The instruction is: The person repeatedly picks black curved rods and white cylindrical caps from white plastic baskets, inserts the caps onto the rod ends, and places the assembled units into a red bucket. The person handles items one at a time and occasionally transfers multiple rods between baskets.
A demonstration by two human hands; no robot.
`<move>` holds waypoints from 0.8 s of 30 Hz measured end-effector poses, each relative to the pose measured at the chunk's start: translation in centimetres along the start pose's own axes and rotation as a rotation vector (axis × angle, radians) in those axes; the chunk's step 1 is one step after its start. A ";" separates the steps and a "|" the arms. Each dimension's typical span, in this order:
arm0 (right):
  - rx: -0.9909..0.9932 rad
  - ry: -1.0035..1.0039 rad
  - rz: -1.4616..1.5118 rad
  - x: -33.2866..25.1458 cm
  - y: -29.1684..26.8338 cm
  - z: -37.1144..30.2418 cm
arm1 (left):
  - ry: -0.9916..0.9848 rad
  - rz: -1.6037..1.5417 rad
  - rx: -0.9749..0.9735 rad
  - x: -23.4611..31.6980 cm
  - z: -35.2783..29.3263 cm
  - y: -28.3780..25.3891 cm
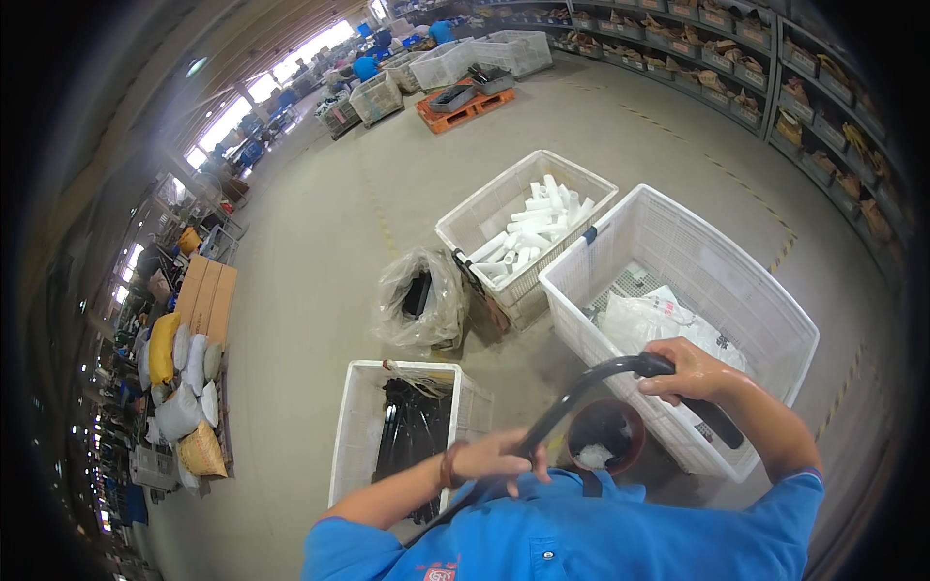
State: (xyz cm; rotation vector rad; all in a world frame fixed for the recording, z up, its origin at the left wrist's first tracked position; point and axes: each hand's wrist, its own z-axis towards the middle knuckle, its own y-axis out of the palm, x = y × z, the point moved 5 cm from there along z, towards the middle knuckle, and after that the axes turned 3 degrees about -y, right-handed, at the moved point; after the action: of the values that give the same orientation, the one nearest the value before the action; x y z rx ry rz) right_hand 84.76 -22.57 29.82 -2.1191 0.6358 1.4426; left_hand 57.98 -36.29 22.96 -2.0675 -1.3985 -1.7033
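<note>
A curved black tube (584, 384) arches in front of my body, with a wider, flatter end to the right. My right hand (683, 373) is closed round its upper bend, over the near side of a large white crate (572, 281). Lower and to the left, my left hand (496, 457) is closed on the tube close to my chest, slightly blurred. A white crate (341, 436) of long black tubes stands under my left forearm. Between my hands, a dark red bucket (635, 426) on the floor holds something whitish. A white plastic sack (644, 320) lies in the large crate.
Ahead, another white crate (475, 218) holds short white tubes. Beside it stands a clear plastic bag (392, 310) with black pieces inside. Stuffed sacks (179, 412) and cardboard (203, 300) are at left, loaded shelves (717, 63) at right. An orange pallet (441, 121) lies farther off.
</note>
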 end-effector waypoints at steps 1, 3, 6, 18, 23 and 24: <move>0.007 0.070 -0.003 0.6 -0.2 -0.3 | -0.052 -0.047 0.013 -0.9 -0.2 0.9; 0.024 -0.017 -0.058 0.7 -0.4 -0.9 | -0.152 -0.039 0.077 -2.3 -0.5 1.4; 0.189 -0.174 -0.384 0.9 -0.2 -1.7 | -0.087 -0.053 0.270 -3.0 -0.9 0.6; -0.383 0.027 -0.173 -3.1 2.9 1.2 | 0.122 0.330 0.379 -2.7 -3.1 2.6; -0.234 -0.296 -1.222 -6.9 11.2 6.7 | -0.105 0.151 0.285 -4.2 -2.9 0.0; -0.212 -0.204 -1.286 -6.4 12.3 8.2 | -0.124 0.072 0.271 -4.6 -3.0 -0.7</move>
State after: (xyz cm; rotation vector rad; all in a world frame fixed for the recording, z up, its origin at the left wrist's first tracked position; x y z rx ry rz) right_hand 69.13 -26.22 31.53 -1.7939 -0.8765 0.9041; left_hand 55.62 -40.32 20.02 -2.0713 -1.4752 -1.2966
